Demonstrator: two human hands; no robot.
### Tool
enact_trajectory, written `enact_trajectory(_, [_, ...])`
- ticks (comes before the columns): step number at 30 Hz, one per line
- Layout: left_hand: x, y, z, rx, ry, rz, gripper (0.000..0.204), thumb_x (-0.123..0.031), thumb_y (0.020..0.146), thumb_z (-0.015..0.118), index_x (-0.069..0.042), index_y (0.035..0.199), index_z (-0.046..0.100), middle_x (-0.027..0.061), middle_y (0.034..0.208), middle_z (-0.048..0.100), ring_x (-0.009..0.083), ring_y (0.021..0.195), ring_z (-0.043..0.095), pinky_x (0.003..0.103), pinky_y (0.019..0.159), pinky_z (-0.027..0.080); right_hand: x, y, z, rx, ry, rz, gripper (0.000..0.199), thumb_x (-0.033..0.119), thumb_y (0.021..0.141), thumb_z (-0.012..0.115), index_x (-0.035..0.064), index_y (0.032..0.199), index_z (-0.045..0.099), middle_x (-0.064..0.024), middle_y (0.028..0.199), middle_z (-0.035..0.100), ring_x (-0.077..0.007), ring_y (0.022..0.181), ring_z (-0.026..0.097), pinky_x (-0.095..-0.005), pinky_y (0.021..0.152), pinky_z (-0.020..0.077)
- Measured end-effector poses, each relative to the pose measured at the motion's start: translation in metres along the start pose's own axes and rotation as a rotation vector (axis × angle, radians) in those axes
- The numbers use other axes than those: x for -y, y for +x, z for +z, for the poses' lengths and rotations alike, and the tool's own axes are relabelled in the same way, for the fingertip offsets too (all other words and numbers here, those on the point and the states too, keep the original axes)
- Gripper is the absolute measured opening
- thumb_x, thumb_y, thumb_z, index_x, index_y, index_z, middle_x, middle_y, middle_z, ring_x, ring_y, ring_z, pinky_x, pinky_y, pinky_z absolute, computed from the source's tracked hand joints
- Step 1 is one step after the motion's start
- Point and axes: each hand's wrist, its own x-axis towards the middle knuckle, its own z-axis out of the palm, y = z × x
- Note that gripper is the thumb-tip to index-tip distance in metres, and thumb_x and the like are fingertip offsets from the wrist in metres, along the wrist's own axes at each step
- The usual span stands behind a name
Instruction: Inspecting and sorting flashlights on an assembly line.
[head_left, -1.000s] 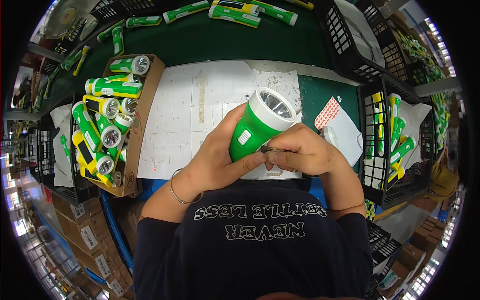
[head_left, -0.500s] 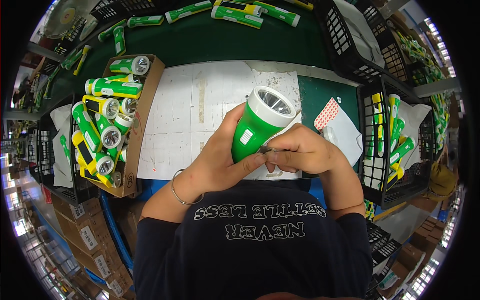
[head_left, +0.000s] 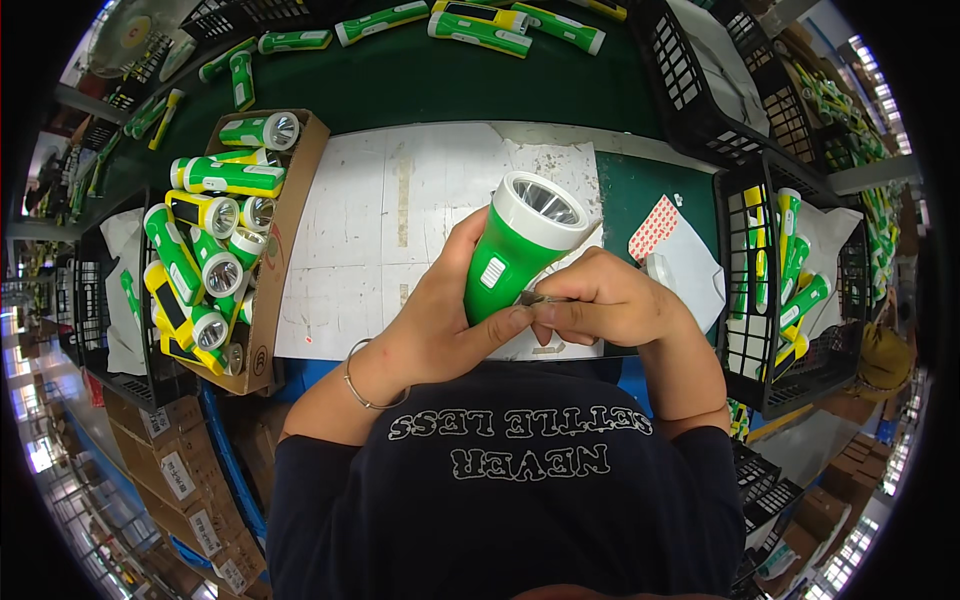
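Observation:
A green flashlight with a white head is held upright, its lens tilted up and away from me. My left hand wraps round its body from the left, the thumb lying across the lower front. My right hand is closed in a pinch at the lower right of the body. Between its fingertips shows a small dark flat piece, touching or very near the flashlight; its kind is too small to make out. The lower end of the flashlight is hidden behind my hands.
A cardboard box of green and yellow flashlights stands left on the white work surface. Beyond runs a green belt with several flashlights. Right lie a red-and-white sticker sheet and a black crate holding flashlights.
The flashlights on the far belt have shifted slightly to the right. The held flashlight has tilted a tiny bit left; both hands keep their grip in almost the same place.

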Motion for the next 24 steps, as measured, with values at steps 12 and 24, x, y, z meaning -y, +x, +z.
enact_trajectory(12, [0.0, 0.001, -0.002, -0.009, 0.034, 0.022, 0.073, -0.02, 0.08, 0.068, -0.001, 0.136, 0.024, 0.0153, 0.121, 0.048, 0.0237, 0.112, 0.048, 0.034, 0.093, 0.039, -0.005, 0.001, 0.001, -0.014, 0.028, -0.025, 0.03, 0.024, 0.091, 0.052, 0.0017, 0.074, 0.061, -0.001, 0.05, 0.047, -0.0079, 0.046, 0.045, -0.0235, 0.044, 0.0348])
enact_trajectory(24, [0.002, -0.001, -0.002, -0.049, 0.013, -0.08, 0.071, -0.026, 0.082, 0.066, -0.001, 0.135, 0.025, 0.015, 0.118, 0.05, 0.0231, 0.108, 0.049, 0.033, 0.091, 0.04, -0.019, -0.001, -0.005, -0.435, -0.292, -0.639, 0.016, 0.012, 0.084, 0.053, 0.0024, 0.073, 0.061, -0.0088, 0.059, 0.056, -0.0178, 0.051, 0.054, -0.0288, 0.05, 0.0438])
